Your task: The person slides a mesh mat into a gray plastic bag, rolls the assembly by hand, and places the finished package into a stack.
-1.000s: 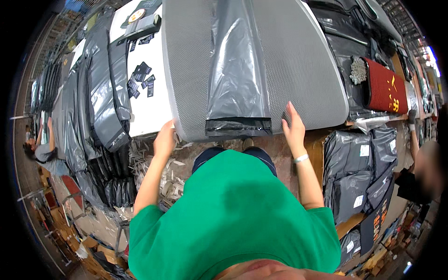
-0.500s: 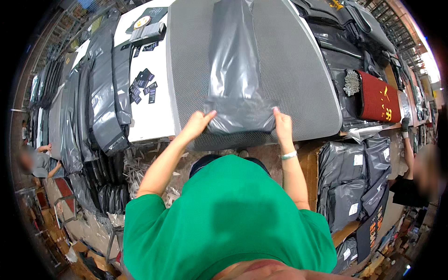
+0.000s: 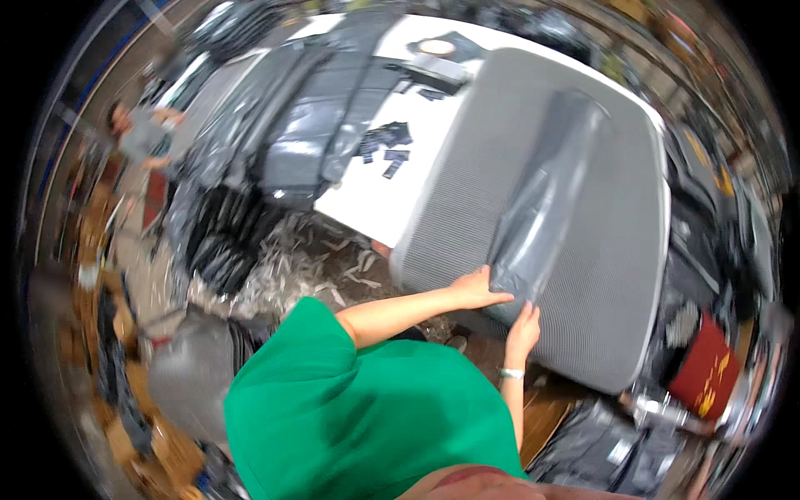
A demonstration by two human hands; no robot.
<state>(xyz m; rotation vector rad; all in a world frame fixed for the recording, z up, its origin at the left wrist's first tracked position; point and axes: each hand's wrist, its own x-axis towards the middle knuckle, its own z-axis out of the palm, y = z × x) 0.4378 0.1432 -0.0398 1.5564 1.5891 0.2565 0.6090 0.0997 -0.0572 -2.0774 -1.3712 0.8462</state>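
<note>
A long, glossy grey plastic bag (image 3: 546,200) lies lengthwise on a large grey textured mat (image 3: 612,242), its near end at the mat's front edge. My left hand (image 3: 479,289) grips the left side of that near end, thumb lying across the plastic and the other fingers partly hidden. Close by on the right, my right hand (image 3: 523,332) pinches the bag's near corner between thumb and fingers. The two hands are only a short way apart. What is inside the bag, if anything, cannot be made out.
Left of the mat, a white tabletop (image 3: 367,196) bears scattered dark tags (image 3: 387,142), a grey box (image 3: 437,73) and a tape roll (image 3: 437,48). Dark plastic-wrapped bundles (image 3: 304,125) lie farther left. A rolled red mat (image 3: 707,367) sits right. Another person (image 3: 142,133) stands far left.
The view has swung, so the table now slants. My hands have come closer together at the bag's near end, which looks narrower and gathered between them.
</note>
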